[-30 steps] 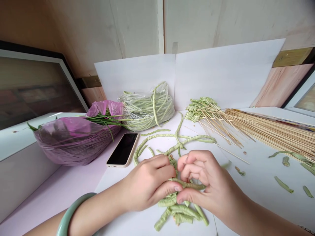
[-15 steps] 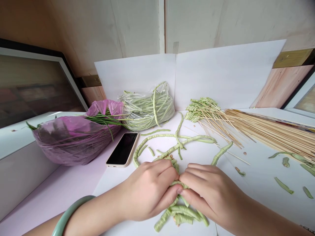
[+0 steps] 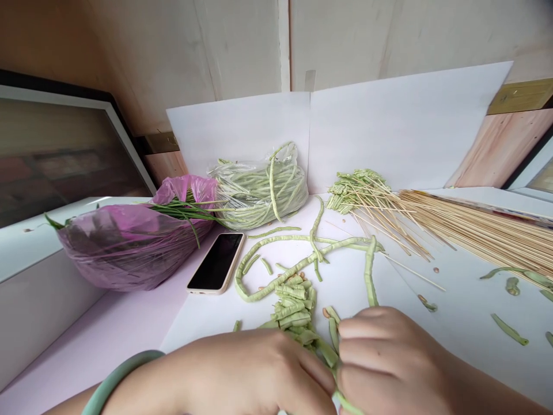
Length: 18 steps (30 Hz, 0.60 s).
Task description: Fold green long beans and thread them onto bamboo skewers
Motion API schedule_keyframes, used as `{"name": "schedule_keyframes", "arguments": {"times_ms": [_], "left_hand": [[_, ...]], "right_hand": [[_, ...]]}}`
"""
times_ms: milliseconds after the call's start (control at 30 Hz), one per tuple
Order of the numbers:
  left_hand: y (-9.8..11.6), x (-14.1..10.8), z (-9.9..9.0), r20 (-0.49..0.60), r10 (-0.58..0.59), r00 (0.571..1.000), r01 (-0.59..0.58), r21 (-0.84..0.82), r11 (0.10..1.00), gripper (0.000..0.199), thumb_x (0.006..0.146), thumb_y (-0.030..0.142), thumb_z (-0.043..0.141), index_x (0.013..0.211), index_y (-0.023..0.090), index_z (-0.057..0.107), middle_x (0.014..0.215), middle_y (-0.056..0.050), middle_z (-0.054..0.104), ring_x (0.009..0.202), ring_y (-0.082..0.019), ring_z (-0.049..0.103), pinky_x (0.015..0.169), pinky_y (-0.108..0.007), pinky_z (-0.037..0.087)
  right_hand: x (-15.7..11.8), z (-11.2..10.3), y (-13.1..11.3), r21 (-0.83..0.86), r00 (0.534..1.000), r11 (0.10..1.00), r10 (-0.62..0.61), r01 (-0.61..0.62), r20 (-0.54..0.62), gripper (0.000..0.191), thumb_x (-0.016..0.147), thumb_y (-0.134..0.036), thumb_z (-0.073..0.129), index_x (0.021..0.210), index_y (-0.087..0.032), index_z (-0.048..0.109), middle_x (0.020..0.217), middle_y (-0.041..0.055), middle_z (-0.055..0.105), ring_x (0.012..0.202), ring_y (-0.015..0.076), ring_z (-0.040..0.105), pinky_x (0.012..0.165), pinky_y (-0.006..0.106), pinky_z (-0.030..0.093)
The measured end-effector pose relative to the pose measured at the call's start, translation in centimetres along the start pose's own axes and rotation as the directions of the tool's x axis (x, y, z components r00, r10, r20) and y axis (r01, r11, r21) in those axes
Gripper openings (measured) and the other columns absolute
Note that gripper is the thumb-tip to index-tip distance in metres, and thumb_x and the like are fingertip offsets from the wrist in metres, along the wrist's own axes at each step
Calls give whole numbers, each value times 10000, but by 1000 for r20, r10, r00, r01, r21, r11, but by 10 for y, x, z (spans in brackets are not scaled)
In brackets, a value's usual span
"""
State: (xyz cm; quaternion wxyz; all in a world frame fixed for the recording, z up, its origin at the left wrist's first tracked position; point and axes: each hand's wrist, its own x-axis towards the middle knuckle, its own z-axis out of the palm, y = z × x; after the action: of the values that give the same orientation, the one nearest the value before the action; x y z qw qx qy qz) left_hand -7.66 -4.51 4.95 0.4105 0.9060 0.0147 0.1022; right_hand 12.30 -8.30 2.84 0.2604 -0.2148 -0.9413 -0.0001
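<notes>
My right hand (image 3: pixel 389 357) is closed around a long green bean (image 3: pixel 370 271), whose upper length sticks up past the knuckles. Low in the head view, my left hand (image 3: pixel 276 372) meets it, fingers curled downward at the part of the bean between the two hands. The fingertips of both are mostly hidden or below the picture's edge. Just beyond my left hand lies a pile of short broken bean pieces (image 3: pixel 291 308). Behind the pile, a whole long bean (image 3: pixel 259 294) curves across the white surface, with another bean (image 3: pixel 317 225) crossing it.
A phone (image 3: pixel 216 262) lies left of the beans, beside a purple bag of greens (image 3: pixel 133 248). Farther back are a clear bag of long beans (image 3: pixel 259 193), skewered beans (image 3: pixel 356 187) and bare wooden skewers (image 3: pixel 475 227). Bean scraps (image 3: pixel 510 329) lie at right.
Both hands have moved down towards me, uncovering more of the pile of pieces. The bean in my right hand has shifted left and stands more upright.
</notes>
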Motion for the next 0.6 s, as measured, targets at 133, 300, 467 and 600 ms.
{"name": "schedule_keyframes", "arguments": {"times_ms": [133,300,467,600], "left_hand": [[-5,-2,-3,-205,-135,970,203,366,908,208,901,224,469,702,202,413,716,-21,490,647,-150,470,572,-258,391],[-15,-1,-2,-320,-226,920,381,589,713,149,897,286,505,811,168,535,797,-32,531,688,-155,490,588,-256,390],[-14,-2,-1,-414,-279,866,478,528,701,224,888,371,536,808,163,525,794,-32,522,721,-168,496,615,-263,408],[-13,-5,-1,-517,-314,796,557,422,715,262,870,423,557,845,164,532,821,-34,512,718,-168,494,631,-276,418]], "right_hand": [[6,-11,14,27,984,989,146,-144,-106,242,871,-131,440,636,-186,438,576,-38,412,532,106,389,505,253,336],[4,-8,20,101,947,942,322,-321,4,269,848,-57,362,981,-164,570,771,28,526,711,171,521,603,294,462],[0,0,26,112,914,909,393,-403,102,454,880,-41,340,1281,-212,464,946,47,505,709,137,558,586,247,507],[2,8,28,118,917,910,396,-398,41,441,903,-64,373,1316,-213,413,930,33,535,704,126,592,624,237,519]]}}
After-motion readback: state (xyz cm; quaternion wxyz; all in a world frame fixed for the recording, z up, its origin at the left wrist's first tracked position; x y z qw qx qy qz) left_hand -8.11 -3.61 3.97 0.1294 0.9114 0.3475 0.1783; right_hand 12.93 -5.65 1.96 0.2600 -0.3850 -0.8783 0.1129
